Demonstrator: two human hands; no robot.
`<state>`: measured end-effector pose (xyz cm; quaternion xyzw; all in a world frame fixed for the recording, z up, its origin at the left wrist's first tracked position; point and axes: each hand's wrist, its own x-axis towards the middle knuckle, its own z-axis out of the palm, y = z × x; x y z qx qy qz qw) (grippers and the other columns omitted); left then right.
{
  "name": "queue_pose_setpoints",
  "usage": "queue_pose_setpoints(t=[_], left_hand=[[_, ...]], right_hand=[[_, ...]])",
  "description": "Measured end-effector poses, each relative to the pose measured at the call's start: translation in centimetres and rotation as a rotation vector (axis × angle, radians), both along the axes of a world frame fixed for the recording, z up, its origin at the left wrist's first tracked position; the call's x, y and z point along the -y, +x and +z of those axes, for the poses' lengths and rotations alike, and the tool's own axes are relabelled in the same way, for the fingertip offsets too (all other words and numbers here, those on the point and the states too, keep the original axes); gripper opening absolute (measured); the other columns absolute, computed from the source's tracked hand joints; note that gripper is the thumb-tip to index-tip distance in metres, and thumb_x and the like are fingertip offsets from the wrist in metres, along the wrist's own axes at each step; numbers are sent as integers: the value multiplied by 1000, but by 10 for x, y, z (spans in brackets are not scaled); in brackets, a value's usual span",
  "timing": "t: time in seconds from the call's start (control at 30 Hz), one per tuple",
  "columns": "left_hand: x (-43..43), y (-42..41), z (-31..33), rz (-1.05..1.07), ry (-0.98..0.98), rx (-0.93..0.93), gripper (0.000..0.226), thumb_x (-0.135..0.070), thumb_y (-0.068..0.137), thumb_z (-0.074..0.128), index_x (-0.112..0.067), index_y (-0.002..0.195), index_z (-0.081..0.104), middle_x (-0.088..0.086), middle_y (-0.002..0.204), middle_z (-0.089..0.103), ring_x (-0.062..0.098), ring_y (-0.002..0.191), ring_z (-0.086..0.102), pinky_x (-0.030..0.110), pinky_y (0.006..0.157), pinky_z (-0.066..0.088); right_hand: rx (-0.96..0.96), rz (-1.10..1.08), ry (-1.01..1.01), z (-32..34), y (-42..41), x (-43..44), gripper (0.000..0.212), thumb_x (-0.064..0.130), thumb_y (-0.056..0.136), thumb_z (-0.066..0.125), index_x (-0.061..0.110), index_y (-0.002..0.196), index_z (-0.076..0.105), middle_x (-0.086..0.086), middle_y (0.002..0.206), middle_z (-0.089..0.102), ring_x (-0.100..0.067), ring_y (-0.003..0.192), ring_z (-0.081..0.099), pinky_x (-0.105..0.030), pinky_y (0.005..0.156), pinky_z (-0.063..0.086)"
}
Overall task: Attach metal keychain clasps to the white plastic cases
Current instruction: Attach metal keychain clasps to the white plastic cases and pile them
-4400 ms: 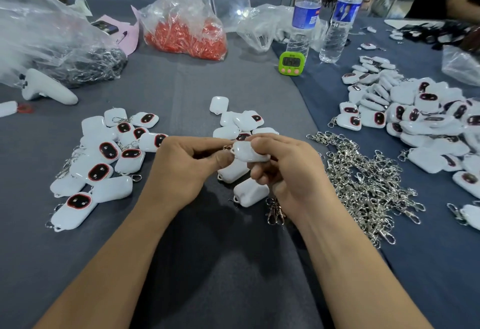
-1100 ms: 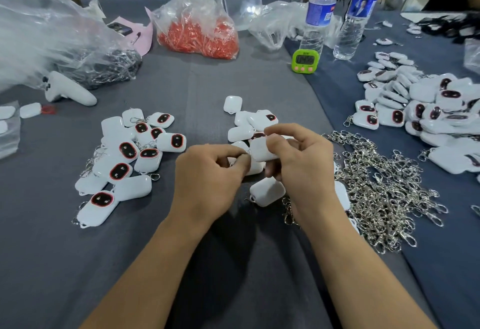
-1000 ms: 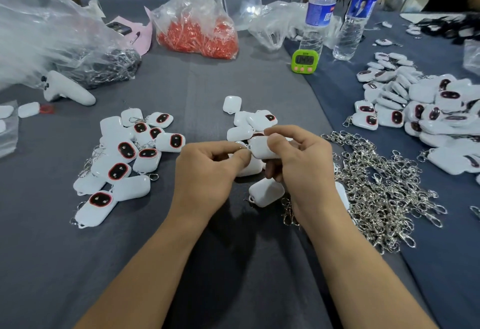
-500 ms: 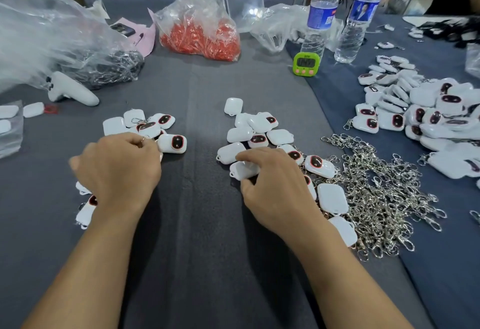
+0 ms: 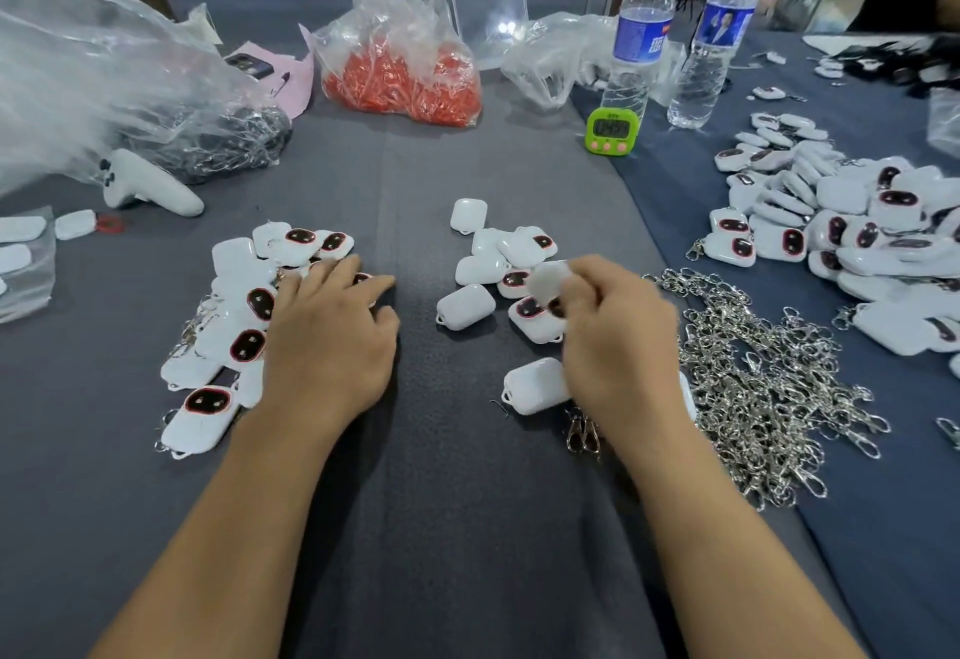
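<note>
My right hand [image 5: 618,341] pinches a white plastic case [image 5: 548,280], blurred, just above the middle cluster of white cases [image 5: 467,305]. My left hand [image 5: 327,341] hovers with relaxed fingers at the right edge of the left pile of cases with clasps [image 5: 234,325] and holds nothing. A heap of silver metal clasps [image 5: 758,383] lies right of my right hand. Two loose clasps [image 5: 582,432] lie under my right wrist, beside a single white case [image 5: 535,388].
A large pile of white cases [image 5: 857,242] covers the right side. At the back stand two water bottles [image 5: 636,45], a green timer [image 5: 609,130], a bag of red parts [image 5: 400,71] and clear plastic bags [image 5: 104,81]. A white controller [image 5: 145,185] lies at left.
My left hand laid the finished case on the left pile and now comes back with fingers spread. My right hand has lifted a new white case from the middle cluster.
</note>
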<state>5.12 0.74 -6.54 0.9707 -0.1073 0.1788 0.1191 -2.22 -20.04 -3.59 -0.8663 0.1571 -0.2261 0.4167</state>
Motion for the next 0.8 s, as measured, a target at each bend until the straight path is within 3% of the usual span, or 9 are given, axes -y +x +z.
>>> queue_pose_setpoints(t=[0.13,0.27,0.37,0.47,0.53,0.6,0.7,0.77,0.8], left_hand=[[-6,0,-3,83,-12,31,33,-15,92,53,-19,117,74,4,130,67,27,127,53,49,112,31],[5,-8,2,82,-88,57,28,-13,86,63,-10,111,76,12,131,64,33,127,50,49,112,34],[26,-22,5,-20,-159,58,29,-15,85,71,-12,114,75,9,135,64,31,132,48,45,115,33],[46,-34,4,-141,-207,40,28,-17,85,71,-16,113,75,1,132,66,25,130,50,37,114,32],[57,-40,6,-241,-326,-65,36,-25,87,69,-25,122,72,-8,143,58,12,139,39,21,114,23],[65,-46,7,-347,-417,-217,51,-43,84,65,-36,134,62,-15,159,37,-1,149,18,14,115,12],[77,-55,9,-491,-416,-304,71,-61,77,56,-46,146,44,-19,166,19,-4,152,2,20,121,8],[83,-58,9,-555,-332,-301,75,-62,82,57,-43,152,35,-16,166,18,-2,153,2,28,125,7],[83,-59,7,-568,-297,-291,73,-61,86,58,-41,152,34,-16,166,20,-1,153,4,30,126,6]], right_hand=[[-44,-307,-81,5,0,42,19,21,95,50,13,89,67,-5,81,65,-31,80,53,-38,70,38],[-304,-388,-183,1,-5,70,23,18,86,61,19,108,65,-12,103,67,-36,96,57,-37,76,38],[-417,-291,-295,-2,-5,72,17,19,87,64,19,104,63,-15,109,69,-39,106,60,-39,79,40],[-435,-150,-387,-1,-4,69,9,21,92,66,22,100,66,-11,105,71,-35,103,62,-33,75,35],[-427,-49,-456,1,-6,66,4,20,94,63,18,95,67,-4,88,66,-34,93,60,-31,69,31],[-439,22,-474,4,-6,59,8,15,91,61,19,84,62,5,70,53,-32,81,55,-32,64,28],[-411,139,-454,5,-5,42,16,17,85,63,24,73,56,7,68,54,-28,76,52,-29,63,31],[-402,193,-457,4,-3,35,7,22,87,63,27,87,68,1,83,68,-30,87,61,-27,68,36],[-415,203,-456,3,-3,34,14,24,87,64,29,97,72,-1,88,70,-30,91,63,-27,70,38]])
